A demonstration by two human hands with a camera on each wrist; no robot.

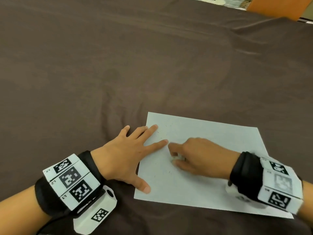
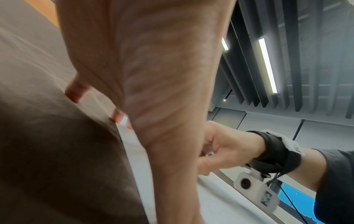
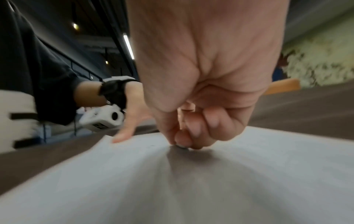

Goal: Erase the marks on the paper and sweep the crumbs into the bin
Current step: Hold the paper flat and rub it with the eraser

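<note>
pinching a small white eraser (image 1: 176,158) tip-down on the white paper sheet (image 1: 211,143), right hand (image 1: 199,155) works just beside the flat, spread left hand (image 1: 125,153) pinning the sheet's left edge; dark crumbs (image 1: 160,133) lie up-left of the eraser.

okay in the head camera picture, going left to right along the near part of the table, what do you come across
left wrist camera → left hand, spread flat on the paper's left edge → eraser pinched in the right hand → right wrist band. All of it lies over the white paper on the brown cloth.
</note>
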